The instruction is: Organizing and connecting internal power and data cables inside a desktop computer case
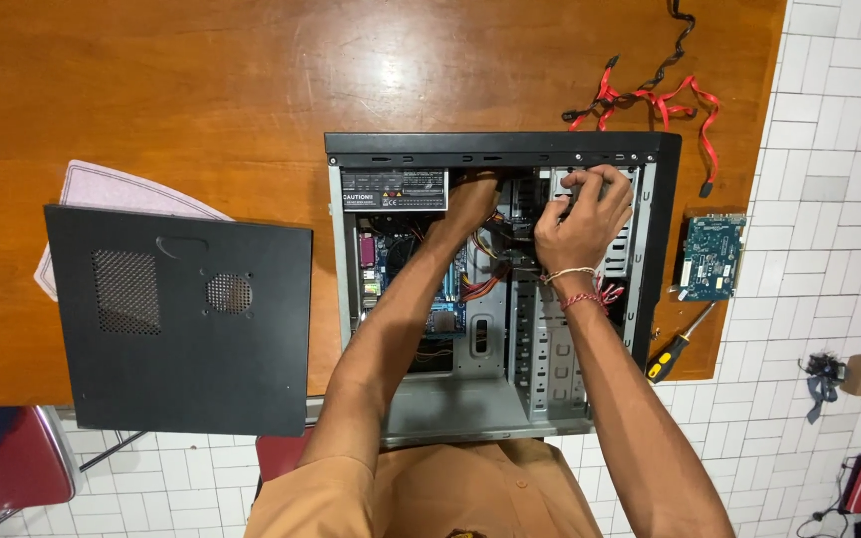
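An open black computer case (655,239) lies on its side on the wooden table (151,90). Both my hands reach into its upper part. My left hand (472,199) is deep among the cables beside the power supply (394,189), its fingers hidden. My right hand (582,214), with thread bracelets on the wrist, has its fingers curled on a part at the metal drive cage (550,349); what it grips is hidden. The motherboard (445,299) shows under my left forearm.
The case's black side panel (181,314) lies at the left over a pale cloth (112,189). Red data cables (650,100) lie at the back right. A green circuit board (710,257) and a yellow-handled screwdriver (678,346) sit at the table's right edge. A red chair (12,458) stands lower left.
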